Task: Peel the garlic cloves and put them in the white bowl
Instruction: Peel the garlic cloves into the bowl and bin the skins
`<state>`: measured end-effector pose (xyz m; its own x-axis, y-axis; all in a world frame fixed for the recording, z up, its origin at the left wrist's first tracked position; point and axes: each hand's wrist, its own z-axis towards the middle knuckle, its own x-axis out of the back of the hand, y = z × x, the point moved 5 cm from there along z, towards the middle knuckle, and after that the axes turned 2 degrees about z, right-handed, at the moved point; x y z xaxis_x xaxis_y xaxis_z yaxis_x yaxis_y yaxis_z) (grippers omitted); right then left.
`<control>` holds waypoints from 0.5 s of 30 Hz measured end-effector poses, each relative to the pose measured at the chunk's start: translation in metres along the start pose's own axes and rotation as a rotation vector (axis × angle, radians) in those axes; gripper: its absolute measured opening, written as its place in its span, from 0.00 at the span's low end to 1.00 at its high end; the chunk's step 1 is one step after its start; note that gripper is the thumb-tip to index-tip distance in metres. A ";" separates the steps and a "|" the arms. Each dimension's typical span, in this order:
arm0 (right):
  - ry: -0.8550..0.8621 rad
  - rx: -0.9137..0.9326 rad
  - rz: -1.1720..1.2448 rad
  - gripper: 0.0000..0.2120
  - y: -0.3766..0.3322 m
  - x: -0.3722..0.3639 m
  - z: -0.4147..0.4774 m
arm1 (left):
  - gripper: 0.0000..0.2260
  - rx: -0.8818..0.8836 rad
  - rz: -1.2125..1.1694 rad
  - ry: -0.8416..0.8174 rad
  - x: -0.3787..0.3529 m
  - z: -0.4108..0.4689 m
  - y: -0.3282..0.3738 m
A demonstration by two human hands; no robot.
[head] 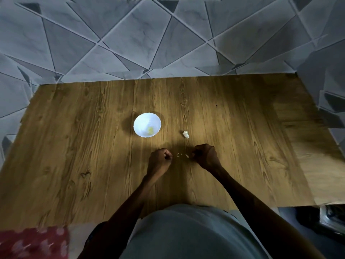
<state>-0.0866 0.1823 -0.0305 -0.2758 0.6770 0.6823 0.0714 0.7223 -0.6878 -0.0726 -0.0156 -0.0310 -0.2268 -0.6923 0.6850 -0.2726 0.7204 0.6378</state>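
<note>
- Wood-grain table (74,146) with long dark streaks and knots, sitting on a grey marbled floor (130,43) cut into triangles.
- Both forearms reach out from the near edge, knuckles up, fists close together at the middle of the table.
- Left hand (160,158): fingers curled tight. Can't tell if anything's inside.
- Right hand (205,156): also curled in, and honestly can't tell what it's got either.
- Tiny pale peel bits (178,155) lie on the wood between the fists.
- White bowl (141,118), round with a scalloped rim, sits just beyond the left hand, with one yellowish peeled clove (150,130) in it.
- Lumpy white garlic (186,134), skin still on, lies right of the bowl.
</note>
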 end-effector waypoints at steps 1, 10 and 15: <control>0.047 -0.016 -0.003 0.06 0.000 0.004 0.001 | 0.02 0.000 0.002 0.001 0.001 0.000 0.001; 0.102 -0.030 -0.119 0.04 0.022 0.016 0.006 | 0.07 -0.019 -0.046 0.029 0.003 0.005 0.006; 0.110 -0.067 -0.293 0.03 0.007 0.001 0.007 | 0.05 -0.026 -0.066 -0.007 0.000 0.007 0.011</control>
<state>-0.0931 0.1875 -0.0365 -0.1893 0.4471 0.8742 0.0686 0.8942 -0.4424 -0.0816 -0.0083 -0.0265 -0.2155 -0.7385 0.6389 -0.2624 0.6740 0.6905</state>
